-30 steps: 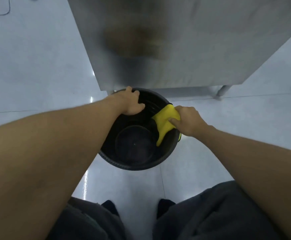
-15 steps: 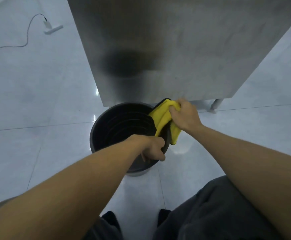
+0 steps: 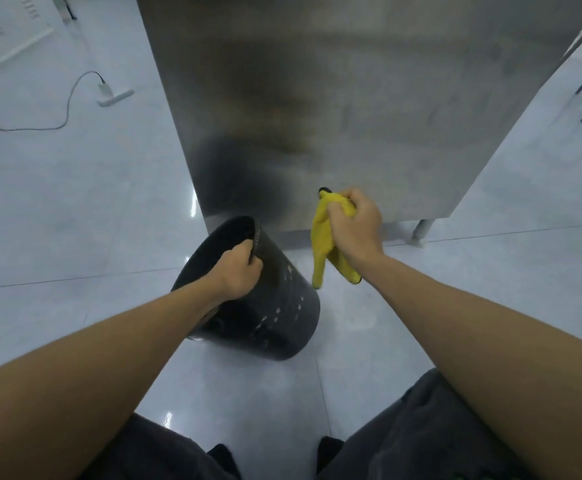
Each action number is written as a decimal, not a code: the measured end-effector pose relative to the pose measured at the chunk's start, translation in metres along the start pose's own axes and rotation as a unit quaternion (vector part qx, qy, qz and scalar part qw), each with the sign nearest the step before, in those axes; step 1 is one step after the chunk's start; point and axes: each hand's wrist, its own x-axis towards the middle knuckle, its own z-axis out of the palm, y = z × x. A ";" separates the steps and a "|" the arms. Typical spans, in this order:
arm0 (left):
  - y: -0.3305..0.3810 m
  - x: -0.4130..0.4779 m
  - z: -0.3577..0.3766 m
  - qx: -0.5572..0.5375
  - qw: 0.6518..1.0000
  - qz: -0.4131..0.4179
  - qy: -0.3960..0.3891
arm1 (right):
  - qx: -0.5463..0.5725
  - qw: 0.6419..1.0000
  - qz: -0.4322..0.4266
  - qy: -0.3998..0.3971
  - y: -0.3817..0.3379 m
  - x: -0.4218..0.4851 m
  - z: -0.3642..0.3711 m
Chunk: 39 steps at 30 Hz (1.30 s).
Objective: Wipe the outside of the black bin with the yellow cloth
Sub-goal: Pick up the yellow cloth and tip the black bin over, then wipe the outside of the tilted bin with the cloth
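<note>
The black bin (image 3: pixel 282 306) is tilted with its mouth to the left, its outer wall turned up and toward me and flecked with pale spots. My left hand (image 3: pixel 237 271) grips the bin's rim, fingers curled inside the opening. My right hand (image 3: pixel 355 226) is raised to the right of the bin, closed on the bunched yellow cloth (image 3: pixel 320 244), whose loose ends hang down beside the bin without touching it.
A large stainless steel cabinet (image 3: pixel 352 98) on short legs (image 3: pixel 421 232) stands right behind the bin. A white power strip with a cable (image 3: pixel 114 95) lies on the glossy tiled floor at far left. My knees and shoes fill the bottom of the view.
The cloth came off the bin's rim and my right hand lifted it clear to the right. My left hand moved from far rim to near rim and tipped the bin over leftward.
</note>
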 end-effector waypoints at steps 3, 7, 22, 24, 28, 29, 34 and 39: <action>-0.008 -0.002 -0.001 -0.024 0.999 0.000 0.033 | 0.011 0.998 0.016 -0.054 0.004 -0.013 0.028; -0.017 -0.003 0.001 -0.049 0.997 0.019 0.062 | 0.057 0.985 0.045 -0.159 0.018 -0.036 0.082; -0.027 0.006 0.002 -0.033 0.993 0.021 0.109 | -0.037 0.987 -0.071 -0.138 0.075 -0.058 0.141; -0.033 0.006 -0.001 -0.036 0.995 0.014 0.089 | -0.069 0.989 -0.042 -0.126 0.093 -0.060 0.132; -0.038 0.002 -0.005 -0.003 0.999 0.012 0.045 | -0.108 0.961 0.236 -0.099 0.139 -0.069 0.107; -0.037 0.002 -0.003 0.007 0.999 0.018 0.036 | -0.098 0.949 0.286 -0.095 0.144 -0.071 0.103; -0.027 0.001 0.001 0.000 0.999 0.011 0.052 | -0.050 0.973 0.216 -0.070 0.110 -0.064 0.121; -0.025 -0.003 -0.003 -0.027 0.997 0.017 0.066 | -0.032 0.989 0.036 -0.142 0.076 -0.071 0.128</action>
